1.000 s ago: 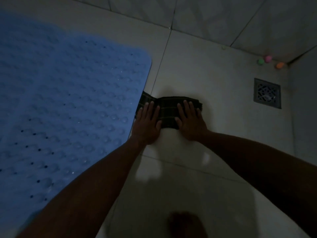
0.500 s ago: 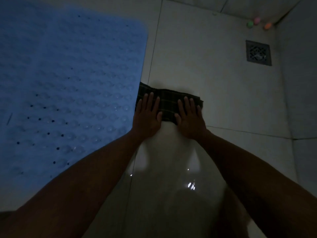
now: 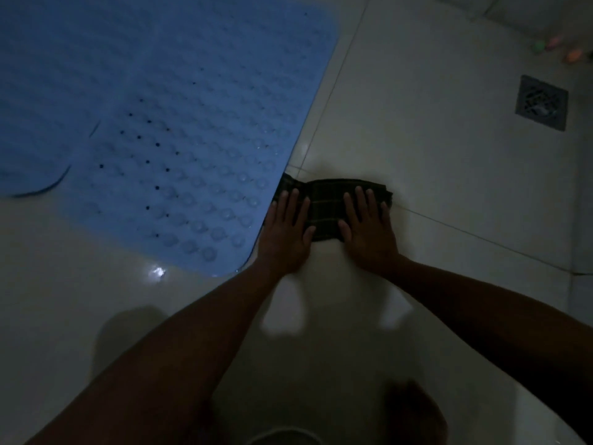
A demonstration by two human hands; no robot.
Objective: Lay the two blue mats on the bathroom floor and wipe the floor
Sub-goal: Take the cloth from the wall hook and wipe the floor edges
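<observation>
Beside the blue mat (image 3: pixel 179 130), both hands' flat, spread fingers (image 3: pixel 361 200) press the crosswise-lying cloth (image 3: pixel 327 210).

Both arms bare, extended forward and down, converging toward frame centre. Left hand (image 3: pixel 287 231) flat, palm down, fingers straight and slightly spread, thumb out to the right. Right hand (image 3: pixel 369 231) same pose, thumb pointing left toward the other. Hands side by side, level, a small gap between thumbs. Neither is gripping; both press flat.
</observation>
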